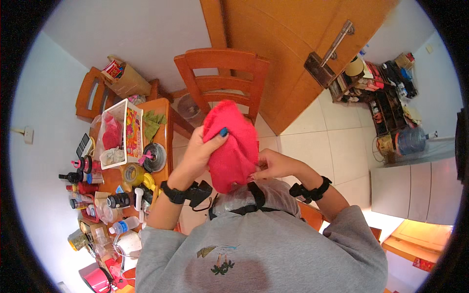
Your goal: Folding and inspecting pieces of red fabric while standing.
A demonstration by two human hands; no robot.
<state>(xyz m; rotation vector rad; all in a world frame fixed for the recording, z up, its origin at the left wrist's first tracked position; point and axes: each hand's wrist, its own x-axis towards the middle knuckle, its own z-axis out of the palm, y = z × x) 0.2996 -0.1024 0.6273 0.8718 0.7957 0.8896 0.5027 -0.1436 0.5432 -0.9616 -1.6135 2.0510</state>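
A soft red fabric piece (232, 150), folded and rounded at its top like a cap or pouch, is held up in front of my chest. My left hand (199, 152) grips its left side, the blue-nailed thumb pressed on the near face and the fingers hidden behind. At its lower right edge is my right hand (273, 164), thumb and fingertips pinching the fabric, some fingers out of sight. Below the fabric, clear plastic sheeting (282, 192) with a black strap (256, 194) covers my lap.
A wooden chair (227, 55) stands ahead. On the left, a wooden table (161, 110) carries a white basket (126, 135), a lidded pan (154, 157), a water bottle (124, 224) and several jars. A door (271, 55), shoe rack (381, 106) and water-cooler bottle (412, 141) are farther off.
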